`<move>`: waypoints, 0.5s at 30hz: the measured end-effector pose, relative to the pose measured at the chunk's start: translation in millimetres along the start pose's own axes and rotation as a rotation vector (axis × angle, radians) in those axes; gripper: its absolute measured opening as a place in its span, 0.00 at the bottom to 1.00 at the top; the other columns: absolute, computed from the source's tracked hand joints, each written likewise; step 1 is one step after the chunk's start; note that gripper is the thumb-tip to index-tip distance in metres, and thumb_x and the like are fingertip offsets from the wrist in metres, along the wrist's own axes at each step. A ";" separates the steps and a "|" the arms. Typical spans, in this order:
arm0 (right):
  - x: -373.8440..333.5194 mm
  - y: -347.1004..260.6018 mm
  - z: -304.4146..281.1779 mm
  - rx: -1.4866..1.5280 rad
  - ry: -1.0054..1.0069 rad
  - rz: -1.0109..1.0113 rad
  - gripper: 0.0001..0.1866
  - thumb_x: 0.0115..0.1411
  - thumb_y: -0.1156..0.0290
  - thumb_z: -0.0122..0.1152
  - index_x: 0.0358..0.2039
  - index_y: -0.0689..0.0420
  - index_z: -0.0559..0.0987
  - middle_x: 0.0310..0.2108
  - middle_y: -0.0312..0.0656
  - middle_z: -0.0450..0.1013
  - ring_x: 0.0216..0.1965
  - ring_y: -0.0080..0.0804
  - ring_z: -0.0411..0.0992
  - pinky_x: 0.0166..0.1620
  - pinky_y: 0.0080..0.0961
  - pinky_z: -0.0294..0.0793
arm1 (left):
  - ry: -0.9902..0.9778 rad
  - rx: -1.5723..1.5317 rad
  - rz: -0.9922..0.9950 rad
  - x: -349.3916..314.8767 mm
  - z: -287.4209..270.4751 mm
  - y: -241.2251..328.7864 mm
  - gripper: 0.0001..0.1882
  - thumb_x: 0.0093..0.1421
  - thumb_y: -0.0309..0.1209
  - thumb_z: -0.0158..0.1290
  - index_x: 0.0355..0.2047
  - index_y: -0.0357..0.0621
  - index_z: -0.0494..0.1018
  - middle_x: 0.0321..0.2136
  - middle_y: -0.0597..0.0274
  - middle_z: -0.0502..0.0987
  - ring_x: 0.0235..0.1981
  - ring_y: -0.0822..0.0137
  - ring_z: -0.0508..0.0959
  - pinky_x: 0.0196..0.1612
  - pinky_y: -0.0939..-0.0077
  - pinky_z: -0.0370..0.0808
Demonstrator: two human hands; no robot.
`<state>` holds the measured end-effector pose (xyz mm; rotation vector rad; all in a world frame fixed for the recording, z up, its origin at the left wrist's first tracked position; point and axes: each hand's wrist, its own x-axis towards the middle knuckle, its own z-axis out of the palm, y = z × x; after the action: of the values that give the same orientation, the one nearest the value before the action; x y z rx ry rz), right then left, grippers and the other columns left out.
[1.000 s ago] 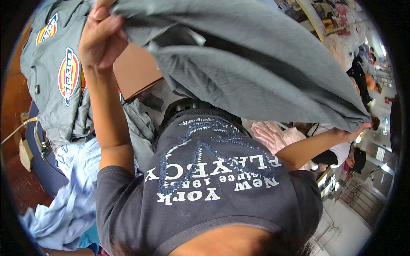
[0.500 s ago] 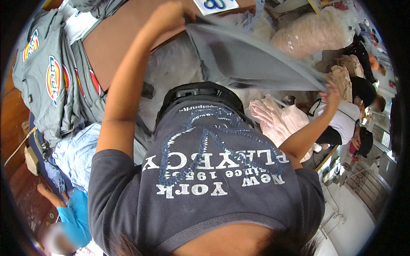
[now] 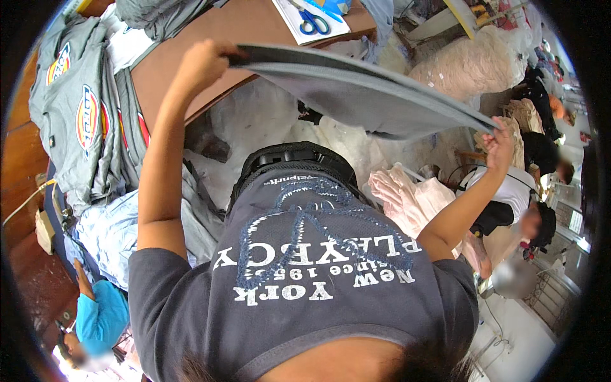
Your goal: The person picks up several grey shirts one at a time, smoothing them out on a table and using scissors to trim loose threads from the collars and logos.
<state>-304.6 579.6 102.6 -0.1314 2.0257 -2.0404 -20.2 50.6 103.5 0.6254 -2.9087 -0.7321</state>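
A grey piece of fabric [image 3: 369, 95], perhaps a garment, is stretched in the air between my two hands. My left hand [image 3: 207, 62] is closed on its left end, above the edge of the brown table. Out to the right, my right hand [image 3: 498, 145] pinches the opposite corner between thumb and fingers. The cloth's upper edge runs taut from hand to hand and its middle sags and billows. Whether it has sleeves or a neck cannot be made out.
Blue-handled scissors [image 3: 314, 23] lie on white paper on the brown table [image 3: 159, 79]. Grey printed T-shirts [image 3: 83, 121] are piled at left, light blue cloth [image 3: 111, 232] below them. Pink fabric [image 3: 414, 197] and a plastic-wrapped bundle [image 3: 468, 60] stand right. Co-workers sit at both sides.
My left hand has moved left and toward me, drawing the cloth wider and tauter. My right hand has shifted slightly. The scissors now show more fully.
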 end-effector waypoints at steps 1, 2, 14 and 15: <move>-3.5 -19.7 14.6 0.009 0.041 -0.099 0.16 0.52 0.78 0.48 0.43 0.61 0.68 0.29 0.39 0.69 0.19 0.23 0.64 0.25 0.15 0.65 | 0.057 -0.015 0.038 -1.2 -19.8 4.1 0.19 0.39 0.21 0.40 0.31 0.48 0.76 0.27 0.57 0.76 0.24 0.61 0.75 0.32 0.74 0.71; -3.4 -37.5 28.1 0.025 0.068 -0.200 0.16 0.52 0.77 0.48 0.43 0.61 0.68 0.30 0.39 0.69 0.20 0.23 0.65 0.26 0.16 0.65 | 0.112 -0.261 0.074 -5.8 -39.1 7.7 0.19 0.42 0.19 0.40 0.33 0.45 0.75 0.27 0.61 0.75 0.19 0.71 0.71 0.27 0.81 0.70; 85.4 -147.0 228.2 -0.510 -0.001 -0.815 0.17 0.53 0.65 0.48 0.42 0.57 0.70 0.43 0.39 0.66 0.45 0.25 0.61 0.44 0.21 0.62 | 0.474 -0.236 0.669 -90.6 -191.0 -65.7 0.10 0.49 0.26 0.43 0.31 0.35 0.71 0.33 0.53 0.72 0.31 0.64 0.73 0.36 0.74 0.69; 107.1 -149.6 271.5 -0.214 -0.344 -0.568 0.15 0.51 0.69 0.50 0.40 0.59 0.72 0.44 0.42 0.66 0.47 0.29 0.61 0.47 0.25 0.60 | 0.236 -0.251 0.418 -79.2 -205.0 -68.4 0.10 0.49 0.28 0.46 0.29 0.36 0.72 0.28 0.56 0.73 0.25 0.68 0.73 0.28 0.79 0.69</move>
<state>-358.7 288.9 244.4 -1.1298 2.1275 -1.8879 112.5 -61.9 254.4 0.0653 -2.5462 -0.8729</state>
